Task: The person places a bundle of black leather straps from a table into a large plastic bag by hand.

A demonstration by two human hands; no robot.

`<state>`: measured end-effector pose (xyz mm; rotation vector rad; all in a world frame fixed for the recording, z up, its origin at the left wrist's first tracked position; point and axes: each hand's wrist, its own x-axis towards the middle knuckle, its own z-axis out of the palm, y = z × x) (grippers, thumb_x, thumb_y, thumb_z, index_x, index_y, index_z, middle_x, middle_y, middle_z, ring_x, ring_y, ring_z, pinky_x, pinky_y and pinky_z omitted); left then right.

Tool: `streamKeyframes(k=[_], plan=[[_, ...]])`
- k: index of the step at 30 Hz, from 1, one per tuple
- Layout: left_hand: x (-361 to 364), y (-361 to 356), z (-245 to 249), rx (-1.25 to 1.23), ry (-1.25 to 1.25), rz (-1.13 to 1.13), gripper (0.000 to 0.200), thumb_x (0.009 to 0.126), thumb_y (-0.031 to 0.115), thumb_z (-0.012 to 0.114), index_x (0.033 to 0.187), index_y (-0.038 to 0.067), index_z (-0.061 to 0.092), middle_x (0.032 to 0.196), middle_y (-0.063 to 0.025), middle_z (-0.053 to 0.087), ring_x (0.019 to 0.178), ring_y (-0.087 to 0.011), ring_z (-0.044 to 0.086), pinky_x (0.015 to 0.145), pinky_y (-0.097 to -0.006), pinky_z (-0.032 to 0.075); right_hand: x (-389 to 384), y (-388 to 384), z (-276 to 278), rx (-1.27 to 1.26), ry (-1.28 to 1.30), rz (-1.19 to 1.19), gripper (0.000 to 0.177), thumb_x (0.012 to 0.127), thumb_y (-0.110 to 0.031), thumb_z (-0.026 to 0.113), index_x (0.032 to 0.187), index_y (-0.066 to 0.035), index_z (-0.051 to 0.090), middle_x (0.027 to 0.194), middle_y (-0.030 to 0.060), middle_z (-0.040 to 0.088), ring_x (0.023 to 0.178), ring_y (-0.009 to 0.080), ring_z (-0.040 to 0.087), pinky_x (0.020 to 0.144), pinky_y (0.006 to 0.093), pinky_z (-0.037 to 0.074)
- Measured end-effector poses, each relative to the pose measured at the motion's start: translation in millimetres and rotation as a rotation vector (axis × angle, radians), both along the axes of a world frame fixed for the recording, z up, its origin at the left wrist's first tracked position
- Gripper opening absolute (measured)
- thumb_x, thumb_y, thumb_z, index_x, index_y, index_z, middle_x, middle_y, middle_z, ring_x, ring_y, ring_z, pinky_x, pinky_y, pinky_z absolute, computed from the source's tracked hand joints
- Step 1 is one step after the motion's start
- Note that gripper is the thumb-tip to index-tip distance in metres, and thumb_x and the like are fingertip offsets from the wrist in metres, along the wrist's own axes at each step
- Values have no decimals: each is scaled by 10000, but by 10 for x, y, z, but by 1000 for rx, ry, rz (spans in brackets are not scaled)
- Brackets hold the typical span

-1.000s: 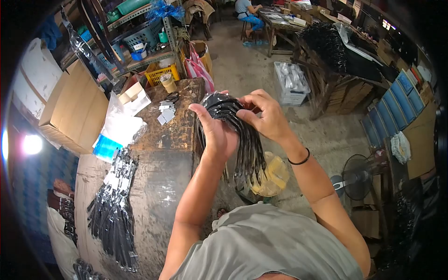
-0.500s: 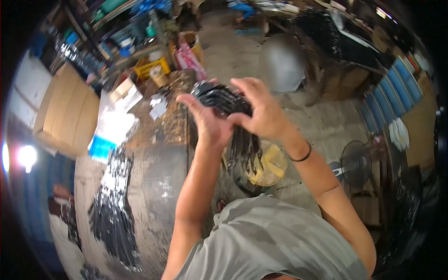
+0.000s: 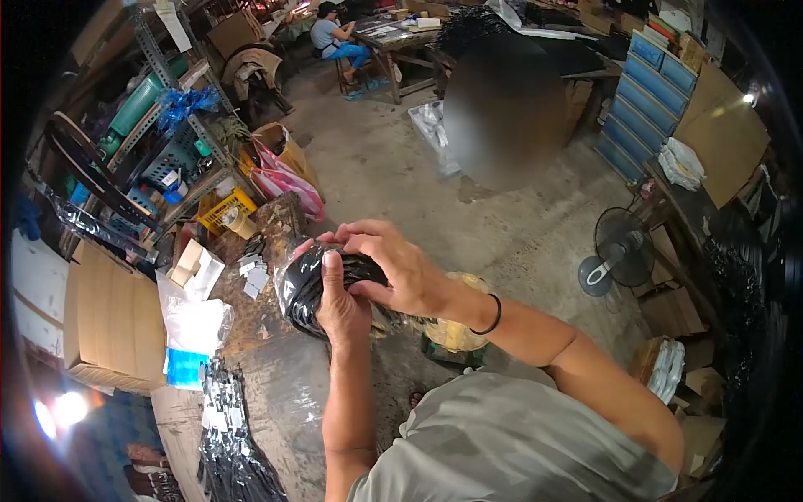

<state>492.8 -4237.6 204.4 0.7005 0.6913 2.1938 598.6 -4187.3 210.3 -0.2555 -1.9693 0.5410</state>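
Observation:
A bundle of thin black strips, shiny as if in clear plastic, lies across my two hands at the bench's edge. My left hand is wrapped round it, thumb up along the near side. From the right, my right hand curls over the top of the bundle, its thumb pressed to the side; a black band circles that wrist. The far ends of the strips are partly hidden behind my hands. Further left on the worn bench lies another bundle of black strips in glossy wrapping.
Small grey cards, white plastic bags and a large cardboard box are at the left. A yellow-topped container stands beside the bench. A fan is at the right; a seated person works far back.
The bundle has gone from hanging below my hands to lying leftward at the bench edge. My fingers, spread wider before, have closed round it. The view has tilted up.

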Motion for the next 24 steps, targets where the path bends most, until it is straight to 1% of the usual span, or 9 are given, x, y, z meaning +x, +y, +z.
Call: streamKeyframes(k=[3, 5, 7, 8, 10, 11, 13, 17, 24], plan=[[15, -26, 3, -45, 4, 19, 465, 806, 126, 685, 1181, 92, 413, 1122, -119, 535, 1007, -236, 549, 881, -369, 473, 8, -37, -29, -73, 14, 3, 622, 660, -55, 737, 1198, -34, 425, 1183, 148, 502, 1120, 336, 483, 929, 396, 416], [27, -17, -4, 42, -43, -48, 460, 808, 135, 684, 1171, 93, 404, 1117, -125, 536, 986, -246, 563, 864, -397, 487, 14, -29, -50, -106, 37, 19, 665, 658, -47, 733, 1237, -30, 405, 1180, 149, 503, 1114, 334, 488, 932, 387, 415], [34, -19, 4, 40, -43, -18, 455, 810, 136, 680, 1168, 97, 401, 1114, -125, 535, 975, -251, 569, 857, -407, 492, 29, -24, -79, -146, 4, 60, 780, 668, -84, 705, 1335, -30, 303, 1226, 152, 467, 1151, 336, 460, 942, 389, 414], [37, -16, 14, 39, -45, 4, 450, 812, 136, 676, 1164, 100, 398, 1111, -126, 533, 963, -256, 575, 851, -417, 497, 24, -16, -105, -148, 5, 68, 780, 668, -84, 705, 1335, -30, 303, 1226, 152, 467, 1151, 336, 460, 942, 389, 414], [53, -19, 17, 20, -54, 10, 447, 812, 139, 676, 1161, 102, 400, 1109, -125, 531, 961, -258, 577, 853, -417, 496, 27, 3, -171, -326, 5, 233, 823, 687, -82, 694, 1375, -13, 247, 1262, 164, 461, 1175, 327, 456, 972, 381, 392], [65, -19, 19, 2, -66, 10, 444, 811, 142, 676, 1158, 104, 402, 1108, -124, 528, 960, -260, 578, 856, -416, 496, 45, 10, -167, -325, 7, 240, 823, 687, -82, 694, 1375, -13, 247, 1262, 164, 461, 1175, 327, 456, 972, 381, 392], [101, -21, 26, 18, -52, 14, 446, 809, 152, 680, 1155, 103, 402, 1105, -124, 526, 957, -260, 581, 855, -416, 497, 90, 24, -152, -404, -39, 278, 836, 710, -86, 715, 1396, -23, 240, 1286, 159, 459, 1201, 263, 458, 1011, 347, 357], [189, -48, 37, 30, 0, 40, 454, 803, 176, 692, 1145, 102, 403, 1101, -129, 523, 952, -258, 582, 852, -417, 498, 158, 50, -145, -404, -62, 285, 861, 702, -86, 721, 1404, -35, 226, 1277, 156, 466, 1193, 260, 465, 1002, 338, 367], [265, -80, 1, 38, 55, 94, 458, 804, 175, 693, 1148, 107, 399, 1105, -139, 519, 945, -259, 581, 850, -421, 501, 215, 95, -207, -454, -64, 409, 914, 685, -107, 745, 1413, -38, 198, 1290, 150, 455, 1211, 250, 448, 1009, 333, 363]])
